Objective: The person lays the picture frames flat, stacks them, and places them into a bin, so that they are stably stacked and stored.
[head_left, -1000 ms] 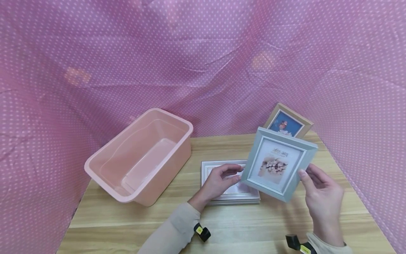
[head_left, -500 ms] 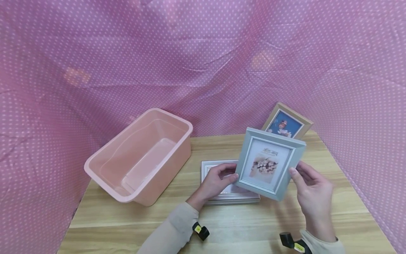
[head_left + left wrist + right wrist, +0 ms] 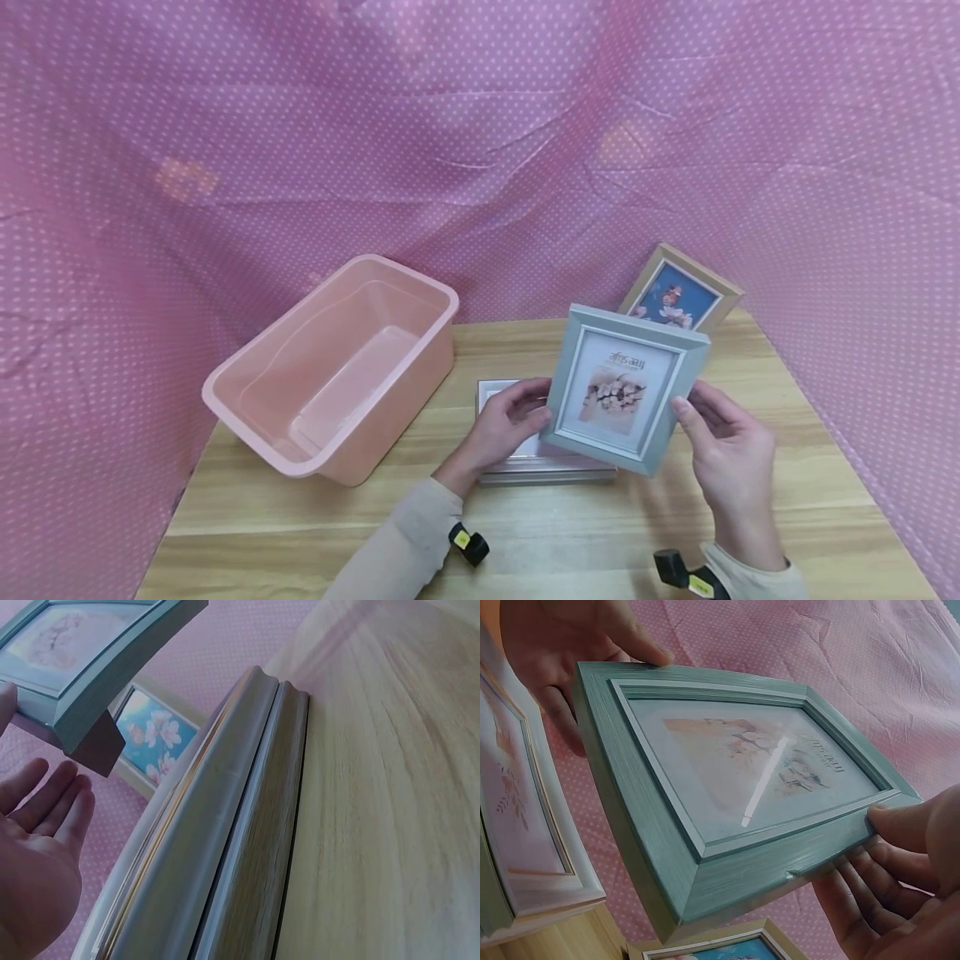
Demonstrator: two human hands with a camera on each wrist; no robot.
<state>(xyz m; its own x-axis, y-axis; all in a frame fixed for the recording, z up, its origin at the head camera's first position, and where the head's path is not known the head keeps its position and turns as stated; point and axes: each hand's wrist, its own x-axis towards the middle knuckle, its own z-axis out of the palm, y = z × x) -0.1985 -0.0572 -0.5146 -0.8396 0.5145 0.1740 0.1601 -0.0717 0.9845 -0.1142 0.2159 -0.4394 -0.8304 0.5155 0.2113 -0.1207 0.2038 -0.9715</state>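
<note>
A pale green picture frame (image 3: 615, 398) with a blossom print is held up, tilted, above the table. My right hand (image 3: 735, 462) grips its right edge, thumb on the front and fingers behind. On the opposite edge, my left hand (image 3: 498, 429) pinches the frame near its lower corner. In the right wrist view the left thumb (image 3: 634, 634) lies over the border with fingers below it. Under the left hand lies a stack of picture frames (image 3: 547, 477), a whitish one on top, partly hidden by the hand and green frame. The left wrist view shows the stack's layered edges (image 3: 232, 817).
A pink plastic bin (image 3: 408, 408) stands at the left of the wooden table (image 3: 555, 542). A tan picture frame (image 3: 723, 292) with a blue flower picture leans at the back right, partly covered by the green frame. Pink dotted cloth (image 3: 480, 150) hangs around the table.
The green frame and my right hand have moved left. My left hand, beside the frame's edge at first, now pinches it and has shifted slightly left. The stack and bin stay put.
</note>
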